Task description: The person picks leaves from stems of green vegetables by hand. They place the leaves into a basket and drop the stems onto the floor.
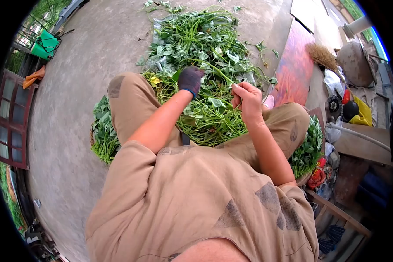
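My right hand (247,98), bare, is closed around the end of a long green vine stem (220,72). The stem arches up and left, over the leaves. My left hand (191,82) wears a dark glove with a blue cuff and is curled closed just left of the stem; what its fingers hold, if anything, is hidden. Both hands are above a large heap of leafy green vines (196,41) spread on the ground between my bent knees. Bare stems lie thick at the near side of the heap. A yellow leaf (154,81) shows beside my left wrist.
Bundles of trimmed greens stand beside my left leg (105,135) and right leg (308,150). Concrete floor (70,109) stretches left towards a green bucket (45,45) and a red-brown window frame (15,118). On the right are a broom (322,56), a reddish board (294,65) and clutter.
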A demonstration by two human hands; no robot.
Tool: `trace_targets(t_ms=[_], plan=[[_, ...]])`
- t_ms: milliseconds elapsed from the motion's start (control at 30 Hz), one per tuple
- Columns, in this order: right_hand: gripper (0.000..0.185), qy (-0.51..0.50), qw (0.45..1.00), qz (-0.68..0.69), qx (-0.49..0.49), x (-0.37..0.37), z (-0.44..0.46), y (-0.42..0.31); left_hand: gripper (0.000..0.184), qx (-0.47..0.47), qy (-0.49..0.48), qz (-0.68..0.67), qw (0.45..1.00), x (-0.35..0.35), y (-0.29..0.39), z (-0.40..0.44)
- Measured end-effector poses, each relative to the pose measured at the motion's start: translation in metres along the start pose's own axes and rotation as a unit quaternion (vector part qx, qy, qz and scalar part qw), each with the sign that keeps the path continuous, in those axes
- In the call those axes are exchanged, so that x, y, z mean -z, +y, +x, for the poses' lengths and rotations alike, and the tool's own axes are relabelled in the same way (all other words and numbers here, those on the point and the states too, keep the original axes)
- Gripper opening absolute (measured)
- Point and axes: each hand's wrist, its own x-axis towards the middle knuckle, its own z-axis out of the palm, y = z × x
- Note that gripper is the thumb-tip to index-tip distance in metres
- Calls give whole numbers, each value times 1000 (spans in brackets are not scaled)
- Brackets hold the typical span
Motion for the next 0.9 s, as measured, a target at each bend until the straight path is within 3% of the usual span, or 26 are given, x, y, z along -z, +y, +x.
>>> trace_targets(t_ms=[33, 67, 100, 133, 200, 300, 400, 467, 533, 600, 633, 700, 767, 800, 867, 900], plan=[[23, 23, 999, -23, 32, -4, -2, -6, 18, 120, -50, -150, 980, 0, -8, 3], [20, 34, 996, -76, 32, -2, -3, -14, 16, 234, -100, -293, 922, -4, -14, 4], [17, 42, 997, -60, 22, 0, 0, -15, 15, 327, -193, -391, 839, 30, 37, -10], [17, 51, 998, -41, 12, 1, 5, -13, 19, 295, -227, -457, 808, 39, 66, -26], [25, 19, 996, 82, -20, 12, 19, 5, 21, 165, -265, -461, 831, 28, 83, -49], [27, 30, 998, 62, 12, 17, 30, 15, 22, 264, -283, -510, 768, 36, 103, -65], [34, 17, 969, -228, 93, 27, 32, 24, 29, 358, -299, -588, 660, 33, 81, -47], [42, -4, 904, -422, 72, 31, 20, 23, 31, 333, -294, -617, 650, 44, 78, -36], [39, -66, 853, -517, -30, 35, 18, 30, 26, 315, -312, -648, 620, 52, 75, -26], [36, -79, 853, -513, -55, 37, 18, 38, 22, 309, -297, -612, 665, 59, 80, -24], [34, -53, 853, -519, -20, 36, 17, 41, 20, 306, -288, -595, 685, 60, 83, -24], [32, -3, 847, -529, 53, 31, 17, 46, 15, 303, -282, -614, 672, 58, 80, -25], [31, -41, 831, -554, 26, 36, 24, 55, 12, 296, -274, -607, 685, 63, 81, -25], [30, -60, 822, -566, 14, 37, 28, 56, 13, 270, -234, -544, 759, 63, 79, -21], [29, 2, 847, -526, 71, 30, 18, 42, 16, 217, -137, -402, 879, 55, 60, -9], [29, 15, 852, -518, 81, 26, 12, 33, 23, 147, -62, -308, 938, 44, 34, 2]])
